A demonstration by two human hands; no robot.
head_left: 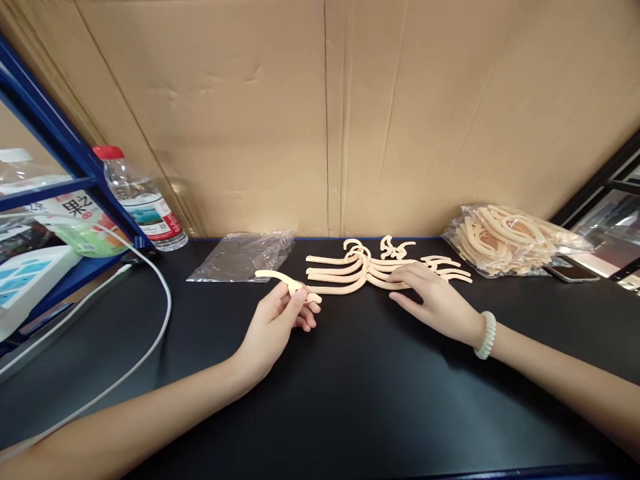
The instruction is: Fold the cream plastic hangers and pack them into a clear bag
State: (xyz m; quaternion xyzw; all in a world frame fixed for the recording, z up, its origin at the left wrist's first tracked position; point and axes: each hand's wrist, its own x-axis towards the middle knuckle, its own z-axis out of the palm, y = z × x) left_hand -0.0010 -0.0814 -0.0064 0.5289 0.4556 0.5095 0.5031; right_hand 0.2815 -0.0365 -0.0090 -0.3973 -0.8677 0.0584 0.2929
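Observation:
In the head view, my left hand [275,327] pinches a cream curved piece [280,276], which looks like a model rib bone, between thumb and fingers. It has a slim tail to the left and a wider, knobbed end under the thumb. My right hand [435,300] spreads its fingers over the right side of a group of cream model ribs [340,270] laid out on the black table. Its fingertips rest on or just above those ribs; which one, I cannot tell. Smaller curved pieces [395,249] lie behind, and several short ones [453,272] lie beyond my right hand.
A clear plastic bag [243,257] lies flat at the back left. Bagged cream pieces [510,237] are heaped at the back right beside a phone [573,272]. A water bottle [145,207], a blue shelf [95,257] and a white cable [167,300] are at left. Cardboard [280,120] stands behind.

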